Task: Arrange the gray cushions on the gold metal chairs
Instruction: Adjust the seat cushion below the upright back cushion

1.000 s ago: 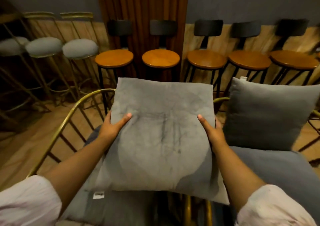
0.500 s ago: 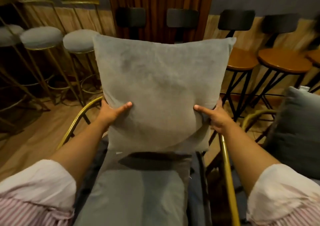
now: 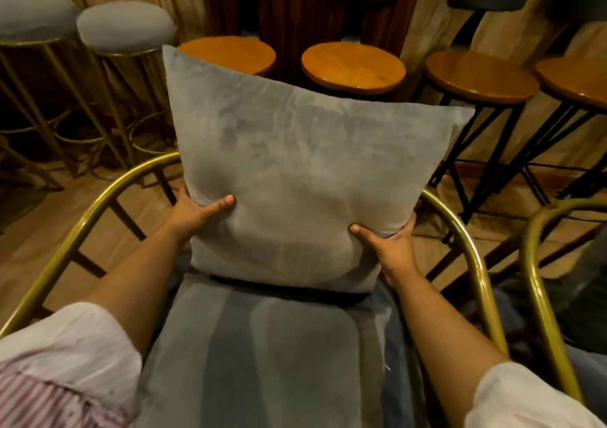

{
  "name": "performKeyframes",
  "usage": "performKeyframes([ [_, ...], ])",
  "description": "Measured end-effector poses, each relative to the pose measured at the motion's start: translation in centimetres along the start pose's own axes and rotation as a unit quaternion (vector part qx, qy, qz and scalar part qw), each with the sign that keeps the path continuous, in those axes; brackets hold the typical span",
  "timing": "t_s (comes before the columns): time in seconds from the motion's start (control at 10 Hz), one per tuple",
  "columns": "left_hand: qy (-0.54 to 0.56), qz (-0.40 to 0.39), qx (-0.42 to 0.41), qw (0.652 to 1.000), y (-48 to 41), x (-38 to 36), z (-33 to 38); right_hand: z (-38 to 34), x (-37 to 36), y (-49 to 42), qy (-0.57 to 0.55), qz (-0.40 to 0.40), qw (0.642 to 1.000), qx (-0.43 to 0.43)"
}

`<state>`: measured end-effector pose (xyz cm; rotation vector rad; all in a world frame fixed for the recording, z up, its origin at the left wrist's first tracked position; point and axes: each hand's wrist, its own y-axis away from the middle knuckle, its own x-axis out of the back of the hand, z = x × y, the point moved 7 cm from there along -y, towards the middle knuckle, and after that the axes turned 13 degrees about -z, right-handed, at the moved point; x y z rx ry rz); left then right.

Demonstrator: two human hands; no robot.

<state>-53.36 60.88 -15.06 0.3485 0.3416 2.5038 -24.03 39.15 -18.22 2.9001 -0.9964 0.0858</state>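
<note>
A square gray cushion stands upright at the back of a gold metal chair, its lower edge resting on the chair's gray seat pad. My left hand grips the cushion's lower left side, thumb pressed into the front. My right hand grips its lower right corner the same way. The cushion leans slightly left and hides the chair's back rail behind it.
A second gold chair frame stands close on the right. Behind are wooden round stools on black legs and gray padded gold stools at the far left. Wooden floor lies on the left.
The cushion has come down from chest height onto the back of the seat pad, both hands still gripping its lower sides. The view has tilted down and shifted right.
</note>
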Motion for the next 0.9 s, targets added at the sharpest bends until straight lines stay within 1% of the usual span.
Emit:
performKeyframes([
  [0.1, -0.024, -0.001, 0.033, 0.999, -0.1, 0.0, -2.7, 2.1, -0.5, 0.7, 0.021, -0.003, 1.000, -0.009],
  [0.2, -0.021, 0.036, 0.026, 0.999, -0.5, 0.4, -3.3, 1.6, -0.4, 0.8, 0.036, 0.018, 0.999, -0.001],
  [0.3, -0.043, 0.027, 0.034, 0.998, -1.5, 0.5, -2.3, 0.8, 0.0, 1.0, 0.038, 0.058, 0.998, 0.008],
  [0.4, -0.080, 0.001, 0.081, 0.993, -2.4, 0.4, -3.2, 1.4, 0.0, 1.7, 0.037, 0.069, 0.997, 0.011],
  [0.5, -0.081, 0.009, 0.115, 0.990, -2.5, 0.1, -5.1, 2.8, -0.6, 1.7, 0.026, 0.060, 0.998, -0.002],
  [0.6, -0.084, 0.039, 0.114, 0.989, -2.1, -0.2, -5.6, 3.3, -1.0, 1.5, 0.023, 0.054, 0.998, -0.017],
  [0.7, -0.049, 0.056, 0.084, 0.994, -0.5, -0.7, -5.2, 3.0, -0.8, 1.7, 0.038, 0.035, 0.998, -0.032],
  [0.8, 0.018, 0.031, 0.041, 0.999, 1.7, -1.7, -3.9, 1.7, -0.4, 2.6, 0.068, -0.001, 0.997, -0.047],
  [0.9, 0.006, -0.038, 0.046, 0.998, 4.6, -3.5, -1.4, -1.5, 0.3, 4.3, 0.097, -0.017, 0.995, -0.029],
])
